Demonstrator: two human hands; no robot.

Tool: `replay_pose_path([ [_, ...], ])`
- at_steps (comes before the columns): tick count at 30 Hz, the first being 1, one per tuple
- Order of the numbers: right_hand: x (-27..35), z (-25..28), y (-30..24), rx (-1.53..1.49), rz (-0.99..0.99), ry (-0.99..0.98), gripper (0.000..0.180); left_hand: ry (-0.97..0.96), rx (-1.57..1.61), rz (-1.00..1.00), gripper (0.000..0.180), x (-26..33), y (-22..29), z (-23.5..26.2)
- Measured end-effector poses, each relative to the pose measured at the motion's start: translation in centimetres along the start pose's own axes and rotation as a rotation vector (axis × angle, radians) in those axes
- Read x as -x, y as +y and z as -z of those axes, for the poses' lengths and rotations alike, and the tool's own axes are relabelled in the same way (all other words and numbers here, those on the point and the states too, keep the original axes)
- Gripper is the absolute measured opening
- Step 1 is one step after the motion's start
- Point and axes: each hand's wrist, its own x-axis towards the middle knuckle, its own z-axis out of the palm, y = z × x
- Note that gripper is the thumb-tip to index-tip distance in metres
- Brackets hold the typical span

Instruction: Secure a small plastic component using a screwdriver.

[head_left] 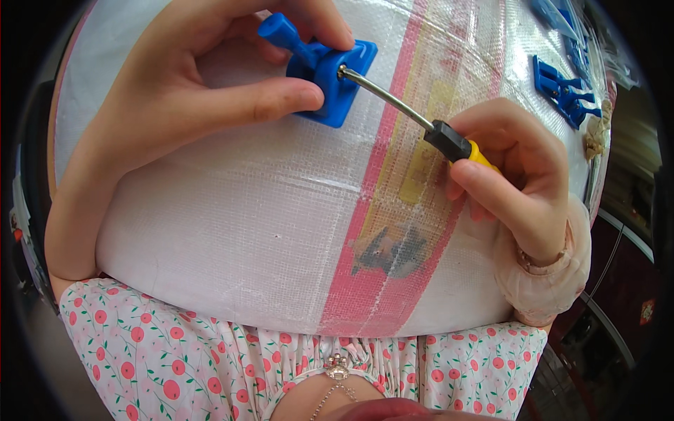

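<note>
Left hand (168,91) grips the blue part (333,88) between thumb and fingers; right hand (537,165) is closed on the yellow-and-black handle of the screwdriver (447,141). The blue part is left of the sheet's pink band, its square base tilted toward the right. The 1 steel shaft slants up-left, tip at the part's raised middle; screw or hole, I cannot tell. White sheet (232,217) lies below both hands. More blue pieces (562,91) lie upper right.
</note>
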Motion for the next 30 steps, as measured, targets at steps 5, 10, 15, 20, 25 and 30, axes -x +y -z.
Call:
replay_pose_path([
  [5, 0.4, -0.1, 0.1, -0.007, 0.015, 0.011, 0.027, 0.078, -0.125, -0.032, 0.031, -0.2, 1.5, -1.4],
  [10, 0.4, 0.2, 0.4, 0.019, 0.081, 0.002, 0.027, 0.022, -0.167, -0.027, 0.024, 0.8, 0.5, -0.7],
  [15, 0.2, -0.1, 0.8, -0.035, 0.127, 0.046, 0.027, -0.033, -0.224, -0.035, 0.021, 1.4, -0.1, -0.1],
  [20, 0.3, 0.0, 0.9, -0.054, 0.098, 0.055, 0.027, -0.057, -0.28, -0.025, 0.017, 1.1, 0.1, -0.2],
  [25, 0.0, -0.2, 0.1, -0.056, 0.038, 0.036, 0.028, -0.137, -0.354, -0.113, 0.017, 0.7, 1.0, 0.7],
  [30, 0.2, 0.0, -0.1, 0.04, 0.09, -0.024, 0.028, -0.068, -0.251, -0.082, 0.016, 1.6, 0.7, 0.3],
])
